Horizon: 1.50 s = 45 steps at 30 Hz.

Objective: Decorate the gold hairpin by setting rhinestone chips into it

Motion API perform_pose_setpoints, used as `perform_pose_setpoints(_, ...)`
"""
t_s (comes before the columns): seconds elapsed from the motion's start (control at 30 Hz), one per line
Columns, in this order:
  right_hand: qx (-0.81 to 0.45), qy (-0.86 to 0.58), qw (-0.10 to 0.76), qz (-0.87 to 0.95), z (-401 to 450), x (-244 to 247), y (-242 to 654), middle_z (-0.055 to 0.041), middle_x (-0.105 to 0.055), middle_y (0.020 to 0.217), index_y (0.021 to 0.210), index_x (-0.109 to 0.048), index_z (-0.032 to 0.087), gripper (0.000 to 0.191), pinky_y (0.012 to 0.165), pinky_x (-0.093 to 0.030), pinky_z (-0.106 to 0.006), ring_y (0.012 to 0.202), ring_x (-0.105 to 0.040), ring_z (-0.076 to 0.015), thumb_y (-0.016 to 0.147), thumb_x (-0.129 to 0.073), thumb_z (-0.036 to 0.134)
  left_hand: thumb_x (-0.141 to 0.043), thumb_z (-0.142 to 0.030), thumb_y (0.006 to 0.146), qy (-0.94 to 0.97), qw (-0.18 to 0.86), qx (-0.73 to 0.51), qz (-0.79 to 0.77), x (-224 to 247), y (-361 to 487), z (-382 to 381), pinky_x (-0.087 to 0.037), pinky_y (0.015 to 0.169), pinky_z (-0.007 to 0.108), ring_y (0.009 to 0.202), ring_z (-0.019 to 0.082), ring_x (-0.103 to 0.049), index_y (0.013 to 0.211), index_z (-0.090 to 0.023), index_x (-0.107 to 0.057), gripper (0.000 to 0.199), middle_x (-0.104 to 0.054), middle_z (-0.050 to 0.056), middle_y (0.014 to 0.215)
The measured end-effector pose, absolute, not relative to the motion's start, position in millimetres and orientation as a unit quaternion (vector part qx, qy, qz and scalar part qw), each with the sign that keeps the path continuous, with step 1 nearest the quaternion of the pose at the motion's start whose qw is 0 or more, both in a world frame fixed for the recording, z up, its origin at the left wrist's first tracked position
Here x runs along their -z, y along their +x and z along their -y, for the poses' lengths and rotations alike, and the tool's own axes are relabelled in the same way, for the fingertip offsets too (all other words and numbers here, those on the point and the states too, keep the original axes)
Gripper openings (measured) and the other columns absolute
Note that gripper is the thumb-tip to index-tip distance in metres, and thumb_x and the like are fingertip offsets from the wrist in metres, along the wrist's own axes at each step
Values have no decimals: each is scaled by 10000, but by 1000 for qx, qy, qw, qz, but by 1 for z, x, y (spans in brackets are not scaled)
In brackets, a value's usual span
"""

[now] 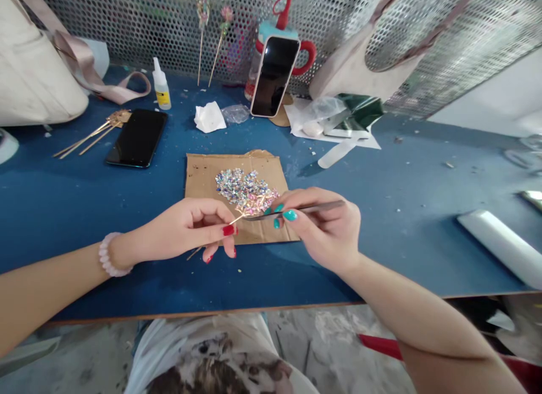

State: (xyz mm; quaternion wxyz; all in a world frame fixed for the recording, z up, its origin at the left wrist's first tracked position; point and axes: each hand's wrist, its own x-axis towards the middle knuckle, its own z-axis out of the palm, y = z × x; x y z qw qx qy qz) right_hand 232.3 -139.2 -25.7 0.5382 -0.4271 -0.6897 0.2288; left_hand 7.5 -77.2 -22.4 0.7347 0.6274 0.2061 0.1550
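Observation:
My left hand (199, 227) pinches the thin golden stem (236, 219) of a hairpin-like piece, its pink and gold decorated head (256, 203) over the cardboard. My right hand (324, 227) is closed around dark metal tweezers (315, 208), whose tips point left and meet the piece just below its head. Behind the decorated head, a pile of small shiny beads (239, 182) in silver, blue and pink lies on a brown cardboard sheet (199, 182). Whether the tweezers hold a bead is too small to tell.
Behind the cardboard stand a glue bottle (161, 89), a crumpled tissue (209, 117) and an upright phone (275, 77). A black phone (138, 139) lies left, beside golden sticks (95, 134). Plastic packets (339, 117) lie at the back right, a white case (503, 244) far right.

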Motion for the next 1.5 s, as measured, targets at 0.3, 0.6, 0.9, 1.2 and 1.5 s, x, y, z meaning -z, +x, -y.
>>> perform_pose_setpoints(0.3,-240,-420,546,684,139,27,233,16,-689,722,809,-682,212,36,588,-536,-250,596,-642,-107,819,-652,193,-565,-177,894,629,734,-157,-204,24,8,77,-444,463,125,467,28,-543,836,-152,-558,63,-701,-13,713)
perform_pose_setpoints(0.6,-233,-417,545,689,138,26,233,9,-678,699,792,-671,193,45,584,-543,-254,575,-635,-107,824,-642,205,-581,-187,885,629,734,-160,-200,23,9,77,-447,458,133,461,31,-538,830,-148,-555,72,-694,-10,703)
perform_pose_setpoints(0.9,-236,-403,550,693,138,24,231,-1,-680,714,782,-665,195,51,535,-519,-231,602,-641,-111,820,-636,179,-570,-199,897,620,740,-156,-207,24,8,78,-467,472,140,465,36,-546,834,-151,-543,84,-699,-10,704)
perform_pose_setpoints(1.2,-125,-239,531,804,137,21,232,-87,-701,810,918,-643,143,118,663,-571,-308,765,-672,-153,825,-609,80,-517,-217,935,617,747,-154,-191,23,8,78,-452,465,115,473,27,-556,831,-152,-552,128,-704,-15,716)
perform_pose_setpoints(1.5,-16,-240,494,836,138,19,234,-112,-703,844,920,-626,133,163,630,-565,-326,745,-667,-163,795,-622,28,-574,-252,906,597,764,-145,-196,24,8,79,-452,463,145,469,48,-568,837,-152,-544,125,-709,3,705)
